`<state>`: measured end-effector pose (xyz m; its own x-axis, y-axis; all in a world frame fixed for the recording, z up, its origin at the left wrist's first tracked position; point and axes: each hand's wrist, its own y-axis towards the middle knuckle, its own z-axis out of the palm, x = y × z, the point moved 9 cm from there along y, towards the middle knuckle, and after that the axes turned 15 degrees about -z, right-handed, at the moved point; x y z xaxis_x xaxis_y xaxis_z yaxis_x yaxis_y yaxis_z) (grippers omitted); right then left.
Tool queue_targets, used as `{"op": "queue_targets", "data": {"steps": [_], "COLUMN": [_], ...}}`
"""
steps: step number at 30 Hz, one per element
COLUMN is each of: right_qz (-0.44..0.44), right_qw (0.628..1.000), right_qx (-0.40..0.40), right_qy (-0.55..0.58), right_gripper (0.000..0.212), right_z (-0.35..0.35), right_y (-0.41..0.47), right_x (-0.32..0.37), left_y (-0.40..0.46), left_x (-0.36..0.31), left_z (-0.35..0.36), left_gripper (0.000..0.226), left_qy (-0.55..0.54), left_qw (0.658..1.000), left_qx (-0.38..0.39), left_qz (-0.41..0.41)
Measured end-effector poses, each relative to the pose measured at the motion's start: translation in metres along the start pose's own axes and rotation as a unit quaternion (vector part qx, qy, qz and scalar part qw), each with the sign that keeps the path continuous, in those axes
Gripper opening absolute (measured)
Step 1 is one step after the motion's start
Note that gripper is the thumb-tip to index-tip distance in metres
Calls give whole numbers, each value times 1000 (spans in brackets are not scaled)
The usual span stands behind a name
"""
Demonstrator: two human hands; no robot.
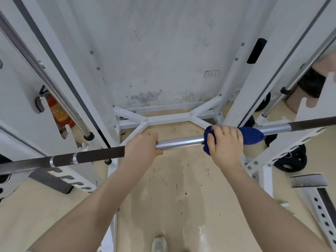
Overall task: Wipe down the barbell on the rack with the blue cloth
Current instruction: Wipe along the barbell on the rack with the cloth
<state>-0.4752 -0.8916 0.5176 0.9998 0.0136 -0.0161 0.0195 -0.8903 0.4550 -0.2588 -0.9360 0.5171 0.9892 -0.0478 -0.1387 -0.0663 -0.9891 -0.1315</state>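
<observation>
A red and orange fire extinguisher (61, 113) stands against the stained white wall (160, 51) at the left. A white wall socket (211, 74) sits low on that wall. Black round weight plates (292, 160) lie on the tan floor (181, 188) at the right. A white shoe (159, 243) shows at the bottom edge.

A pale wall (163, 42) is showing grey damp stains low down, with a socket plate (211, 73) on it. Scuffed tan flooring (172, 188) is lying below. A red fire extinguisher (60, 111) is standing at the left; black weight plates (292, 160) are resting at the right.
</observation>
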Motion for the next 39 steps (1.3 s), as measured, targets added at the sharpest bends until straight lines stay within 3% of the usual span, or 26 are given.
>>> {"op": "queue_targets", "data": {"steps": [2, 3, 6, 9, 13, 15, 17, 21, 24, 26, 29, 32, 34, 36, 39], "right_qz": [52, 36, -144, -233, -20, 69, 104, -81, -187, -140, 3, 80, 53, -39, -134], "right_qw": [998, 999, 989, 971, 999, 996, 994, 996, 982, 990, 999, 994, 996, 997, 987], "right_qx": [-15, -15, -3, 3, -31, -37, -23, -29, -26, -25, -50, -64, -62, -51, -41], "right_qy": [22, 33, 39, 56, 39, 35, 36, 17, 9, 9, 19, 26, 30, 49, 77], "right_gripper": [38, 39, 48, 44, 39, 45, 46, 43, 43, 40, 38, 40, 43, 45, 37], "right_z": [6, 10, 19, 16, 3, 5, 11, 23, 22, 17, 9, 18, 23, 24, 12], "right_y": [-1, -1, -10, -6, 0, 0, -3, -22, -13, -6, -12, -20, -23, -27, -11], "right_x": [17, 39, 110, 93, 6, 0, 19, 92, 67, 17, -57, -52, -27, -10, -43], "left_y": [1, 0, -2, -5, -3, -3, -2, -1, -5, -8, -14, -19, -19, -18, -24], "left_x": [-2, -2, -1, 0, -2, -8, -13, -11, -9, -12, -31, -63, -85, -106, -140], "left_z": [1, 1, 0, -2, -3, 0, 3, 4, 1, -4, -14, -21, -15, -1, 17], "left_gripper": [32, 32, 32, 32, 30, 26, 24, 33, 26, 24, 36, 43, 47, 54, 56], "left_qy": [18, 16, -2, -20, -13, 16, 32, 13, 11, 9, -23, -87, -107, -106, -90], "left_qw": [1000, 1000, 999, 998, 997, 997, 996, 997, 998, 998, 995, 988, 987, 990, 992], "left_qx": [3, 1, -26, -54, -41, -22, -14, -8, -20, -42, -70, -85, -86, -62, -62], "left_qz": [6, 9, 19, 39, 59, 72, 85, 73, 53, 46, 66, 94, 88, 66, 57]}}
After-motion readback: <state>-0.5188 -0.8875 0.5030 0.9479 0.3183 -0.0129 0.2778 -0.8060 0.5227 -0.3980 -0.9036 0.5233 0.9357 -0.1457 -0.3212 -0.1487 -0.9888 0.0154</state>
